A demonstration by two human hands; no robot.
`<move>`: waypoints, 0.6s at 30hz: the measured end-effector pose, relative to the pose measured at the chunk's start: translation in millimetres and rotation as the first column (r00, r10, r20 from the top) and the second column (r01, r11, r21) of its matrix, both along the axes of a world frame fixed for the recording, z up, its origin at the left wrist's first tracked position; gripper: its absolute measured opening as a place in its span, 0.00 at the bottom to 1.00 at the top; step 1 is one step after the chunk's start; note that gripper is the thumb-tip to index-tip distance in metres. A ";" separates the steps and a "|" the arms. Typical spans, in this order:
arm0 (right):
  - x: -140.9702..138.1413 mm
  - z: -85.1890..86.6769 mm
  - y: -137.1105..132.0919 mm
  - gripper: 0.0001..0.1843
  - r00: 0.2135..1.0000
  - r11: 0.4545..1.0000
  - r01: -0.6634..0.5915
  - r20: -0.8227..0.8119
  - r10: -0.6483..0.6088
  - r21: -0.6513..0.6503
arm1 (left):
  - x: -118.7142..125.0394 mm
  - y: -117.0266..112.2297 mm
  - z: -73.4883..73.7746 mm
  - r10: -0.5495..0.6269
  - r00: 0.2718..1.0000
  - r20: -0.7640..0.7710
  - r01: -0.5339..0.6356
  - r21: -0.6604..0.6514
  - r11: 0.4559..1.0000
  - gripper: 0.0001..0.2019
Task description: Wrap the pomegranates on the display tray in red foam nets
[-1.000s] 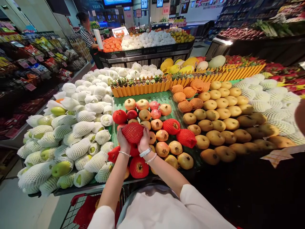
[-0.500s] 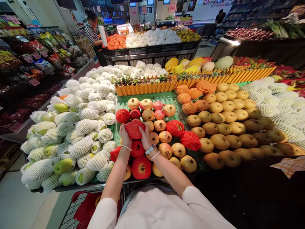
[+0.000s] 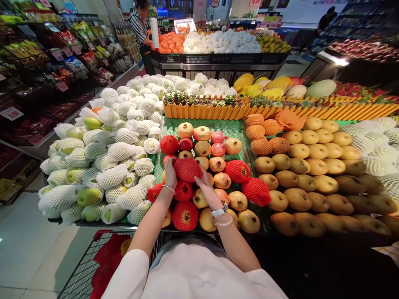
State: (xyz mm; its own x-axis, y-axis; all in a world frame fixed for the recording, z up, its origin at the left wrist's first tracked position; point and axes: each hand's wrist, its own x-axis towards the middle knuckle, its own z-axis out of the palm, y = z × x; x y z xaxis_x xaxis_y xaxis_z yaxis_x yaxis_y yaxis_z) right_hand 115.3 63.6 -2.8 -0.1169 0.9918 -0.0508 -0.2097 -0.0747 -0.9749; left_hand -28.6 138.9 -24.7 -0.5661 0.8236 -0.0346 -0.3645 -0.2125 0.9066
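Observation:
My left hand (image 3: 170,173) grips the left side of a pomegranate in a red foam net (image 3: 187,169), low over the pile of pomegranates (image 3: 215,164) on the green mat (image 3: 232,126). My right hand (image 3: 208,190) has its fingers spread, with only the fingertips at the fruit's lower right edge. Other red-netted pomegranates (image 3: 185,216) lie just below and to the right of both hands. A bracelet is on each wrist and a watch on the right one.
White-netted green pears (image 3: 106,162) fill the stand's left side, brown pears (image 3: 308,170) the right. An orange picket divider (image 3: 205,111) runs behind the pomegranates. A shopping cart (image 3: 90,265) with red items stands at my lower left. A person in stripes (image 3: 141,25) stands far back.
The netted pomegranate came down from in front of me onto the pile. My right hand loosened from it and slid back toward me; the left hand stayed on it.

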 end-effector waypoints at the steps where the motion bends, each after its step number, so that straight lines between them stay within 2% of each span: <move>1: 2.8 2.6 -4.8 0.33 0.996 0.998 0.019 0.086 -0.024 0.054 | 2.0 -1.8 4.1 0.010 1.000 0.012 -0.010 0.009 1.000 0.09; 4: 3.5 0.4 -13.6 0.35 0.941 0.974 0.051 0.317 -0.121 0.222 | 1.7 -22.0 27.3 0.058 0.998 0.017 -0.059 0.066 0.996 0.04; 6: 0.9 -9.1 -15.1 0.38 0.904 0.968 -0.052 0.424 -0.059 0.245 | -11.1 -50.1 48.7 0.071 0.997 -0.015 -0.068 0.124 0.990 0.05; 8: -0.7 -21.6 -15.3 0.42 0.868 0.970 -0.156 0.494 0.045 0.185 | -40.6 -87.0 68.0 0.085 0.989 -0.119 -0.059 0.208 0.976 0.05; 9: -0.9 -27.8 -15.4 0.45 0.859 0.973 -0.175 0.506 0.077 0.149 | -61.9 -107.2 74.4 0.148 0.965 -0.215 -0.091 0.256 0.962 0.04; 10: -0.6 -33.3 -15.7 0.47 0.858 0.978 -0.171 0.506 0.086 0.123 | -86.8 -127.8 77.5 0.294 0.911 -0.291 -0.205 0.302 0.931 0.02; 11: -0.2 -37.9 -16.0 0.49 0.864 0.982 -0.153 0.498 0.080 0.108 | -113.8 -148.4 77.0 0.484 0.812 -0.326 -0.368 0.359 0.858 0.02; 12: 0.2 -41.5 -16.3 0.50 0.873 0.986 -0.135 0.482 0.071 0.099 | -141.0 -168.8 72.6 0.658 0.677 -0.329 -0.544 0.379 0.749 0.04; 13: 0.4 -44.2 -16.7 0.51 0.883 0.988 -0.120 0.464 0.063 0.094 | -166.3 -188.7 64.6 0.806 0.507 -0.304 -0.724 0.357 0.590 0.07; 14: 0.2 -46.0 -17.1 0.51 0.893 0.991 -0.102 0.446 0.051 0.091 | -187.5 -207.7 53.5 0.878 0.360 -0.316 -0.851 0.276 0.448 0.09; 15: -0.5 -46.9 -17.8 0.51 0.902 0.993 -0.080 0.430 0.035 0.087 | -202.7 -225.4 40.2 0.887 0.279 -0.368 -0.926 0.141 0.350 0.11; 16: -1.6 -47.0 -18.8 0.50 0.911 0.995 -0.056 0.412 0.017 0.081 | -210.9 -241.1 25.6 0.882 0.261 -0.392 -0.949 0.063 0.309 0.12; 17: -3.1 -46.4 -20.3 0.49 0.921 0.997 -0.032 0.389 0.001 0.075 | -211.8 -254.3 10.7 0.869 0.269 -0.414 -0.955 0.003 0.297 0.11; 18: -4.8 -45.2 -22.4 0.47 0.933 0.997 -0.012 0.358 -0.015 0.073 | -206.0 -264.8 -3.4 0.847 0.305 -0.434 -0.948 -0.052 0.314 0.09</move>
